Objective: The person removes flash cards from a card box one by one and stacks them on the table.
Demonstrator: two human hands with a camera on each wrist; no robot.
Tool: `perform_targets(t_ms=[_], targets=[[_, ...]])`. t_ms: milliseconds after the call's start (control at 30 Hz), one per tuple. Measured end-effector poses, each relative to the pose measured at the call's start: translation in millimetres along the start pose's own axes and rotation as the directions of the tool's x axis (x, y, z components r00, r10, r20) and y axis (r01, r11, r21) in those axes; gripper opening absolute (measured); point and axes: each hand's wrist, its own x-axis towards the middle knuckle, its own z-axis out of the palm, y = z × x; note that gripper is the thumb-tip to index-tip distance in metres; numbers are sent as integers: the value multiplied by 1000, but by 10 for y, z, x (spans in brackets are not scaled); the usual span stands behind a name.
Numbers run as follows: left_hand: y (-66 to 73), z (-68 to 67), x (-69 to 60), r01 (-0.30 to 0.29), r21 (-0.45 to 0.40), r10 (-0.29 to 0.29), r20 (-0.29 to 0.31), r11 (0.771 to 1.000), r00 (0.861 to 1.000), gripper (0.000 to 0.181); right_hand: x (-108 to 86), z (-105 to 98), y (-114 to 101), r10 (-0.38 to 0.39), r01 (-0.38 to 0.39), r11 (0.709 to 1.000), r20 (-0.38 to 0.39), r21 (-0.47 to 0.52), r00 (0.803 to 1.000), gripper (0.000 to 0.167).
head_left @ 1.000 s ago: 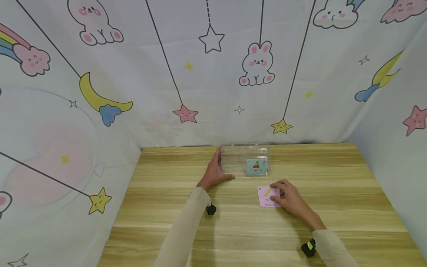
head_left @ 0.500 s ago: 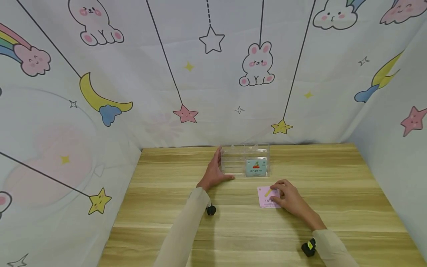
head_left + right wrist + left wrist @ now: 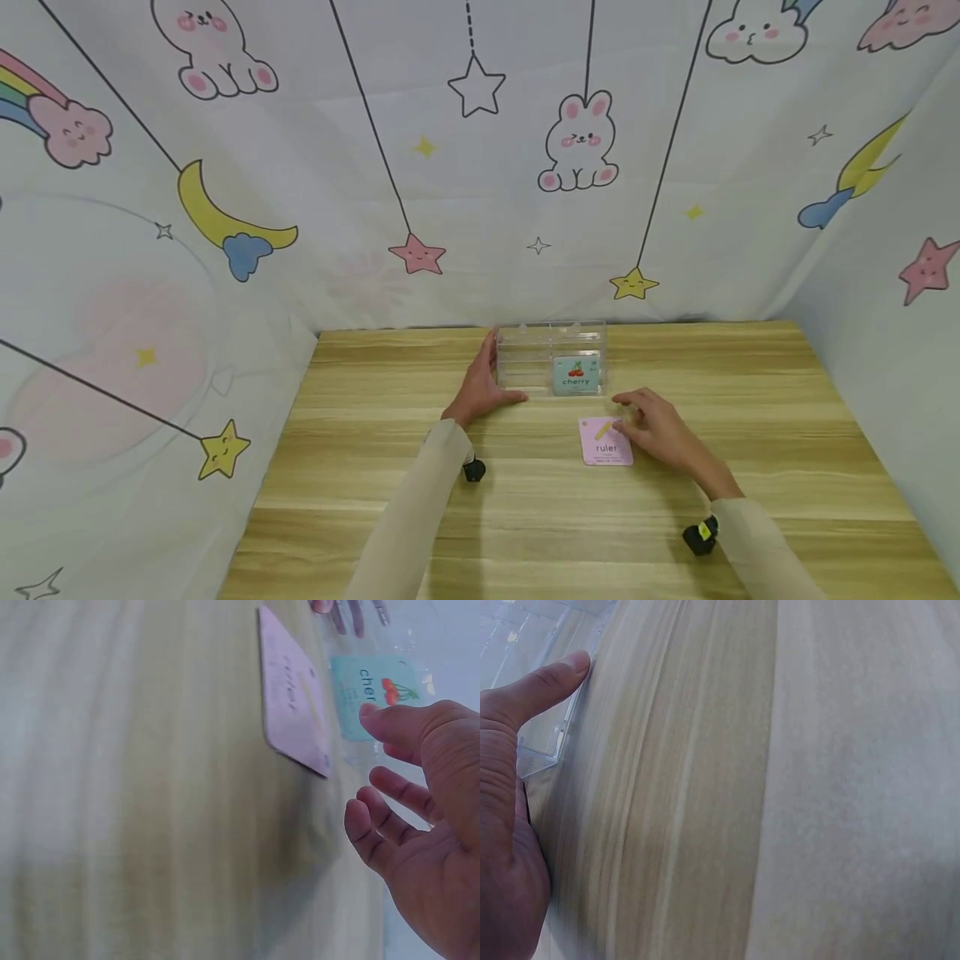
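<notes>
A clear plastic box with compartments stands at the back of the table. Along its left side lie the straight fingers of my left hand, with the thumb at the front lower edge. The thumb also touches the box's edge in the left wrist view. A mint card reading "cherry" fills the box's front right compartment. In front of the box, a pink "ruler" card lies flat on the table. My right hand hovers just right of this card, fingers loosely bent and holding nothing; the right wrist view shows them apart from it.
The wood-grain table runs back to a white patterned curtain, which hangs close behind the box. Similar cloth stands along both sides. A small black device is on the right wrist, another on the left.
My right hand has let go of the pink card and drawn slightly up and right, uncovering the whole word "ruler". My left hand stays at the box.
</notes>
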Motion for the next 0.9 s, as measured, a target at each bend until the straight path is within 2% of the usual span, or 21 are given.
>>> perform_targets(t_ms=[233,467,900], targets=[[-8,-4,6,-1,-4,1,3,1000,1000,142,222,-139,-73,-16,16,1000,-8,3,1000,43],[10,3,1,20,5,-20,5,1000,1000,141,413,-132,-136,-20,20,1000,11,-4,1000,49],[1,-4,4,30,15,-30,13,999,999,139,499,-71,-155,17,-16,1000,-18,19,1000,50]])
